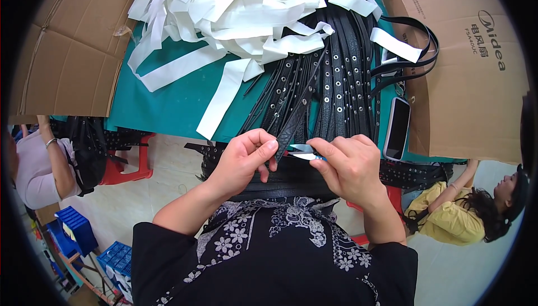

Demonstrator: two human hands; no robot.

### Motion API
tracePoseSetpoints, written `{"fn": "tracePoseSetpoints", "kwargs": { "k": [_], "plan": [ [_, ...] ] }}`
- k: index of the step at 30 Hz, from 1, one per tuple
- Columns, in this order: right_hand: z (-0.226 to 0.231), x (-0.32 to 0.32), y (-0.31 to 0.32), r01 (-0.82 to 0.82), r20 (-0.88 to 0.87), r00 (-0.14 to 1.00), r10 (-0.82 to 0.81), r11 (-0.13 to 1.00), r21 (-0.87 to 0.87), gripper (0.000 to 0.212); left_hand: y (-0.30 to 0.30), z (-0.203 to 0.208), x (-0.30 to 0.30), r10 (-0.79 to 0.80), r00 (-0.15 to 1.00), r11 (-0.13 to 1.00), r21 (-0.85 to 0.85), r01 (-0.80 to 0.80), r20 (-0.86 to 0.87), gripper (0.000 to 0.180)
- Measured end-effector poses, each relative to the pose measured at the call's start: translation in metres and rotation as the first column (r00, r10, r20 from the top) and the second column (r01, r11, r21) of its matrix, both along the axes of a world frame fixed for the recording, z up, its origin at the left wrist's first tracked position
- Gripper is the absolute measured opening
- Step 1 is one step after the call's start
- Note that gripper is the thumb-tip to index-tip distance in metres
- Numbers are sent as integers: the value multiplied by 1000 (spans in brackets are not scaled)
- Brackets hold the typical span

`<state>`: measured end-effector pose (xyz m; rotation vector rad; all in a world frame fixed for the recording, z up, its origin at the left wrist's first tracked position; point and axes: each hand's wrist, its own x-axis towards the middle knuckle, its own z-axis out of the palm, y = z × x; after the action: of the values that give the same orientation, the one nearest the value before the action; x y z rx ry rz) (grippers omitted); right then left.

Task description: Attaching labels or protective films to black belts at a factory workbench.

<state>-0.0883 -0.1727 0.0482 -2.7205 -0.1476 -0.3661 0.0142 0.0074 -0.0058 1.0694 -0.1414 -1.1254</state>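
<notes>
Near the table's front edge, my left hand [245,157] pinches the end of a black strap [291,129] between thumb and fingers. The strap has metal eyelets and runs up toward a bundle of black eyelet straps [342,76]. My right hand [354,166] is closed around small thread snips [304,152], whose handle is mostly hidden in the palm. Their pale blades stand apart and point left, close beside the strap end. More black straps [263,180] lie below my hands, across my lap.
White strips [241,9] are heaped on the green table [148,110]. Cardboard walls [73,54] rise at left and right. A phone [397,127] lies at the right edge, near a looped black strap [428,43]. People sit at left and right; blue crates [75,230] stand lower left.
</notes>
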Motion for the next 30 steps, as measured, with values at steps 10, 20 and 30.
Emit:
{"fn": "tracePoseSetpoints", "kwargs": {
  "k": [10, 20, 30],
  "plan": [
    [-8, -3, 1, -21, 18, 1000, 22, 999, -48, 24, -1, 2, -3, 9, 990, 1000, 11, -10, 142, 13],
    [-15, -2, 5, -52, 39, 998, 54, 997, -54, 27, -3, 1, -3, -2, 999, 1000, 30, 0, 48, 16],
    [-12, -2, 0, 9, 83, 997, 1, 992, -128, 26, -3, -1, -2, -12, 1000, 999, 30, 13, -16, 15]
  ]
}}
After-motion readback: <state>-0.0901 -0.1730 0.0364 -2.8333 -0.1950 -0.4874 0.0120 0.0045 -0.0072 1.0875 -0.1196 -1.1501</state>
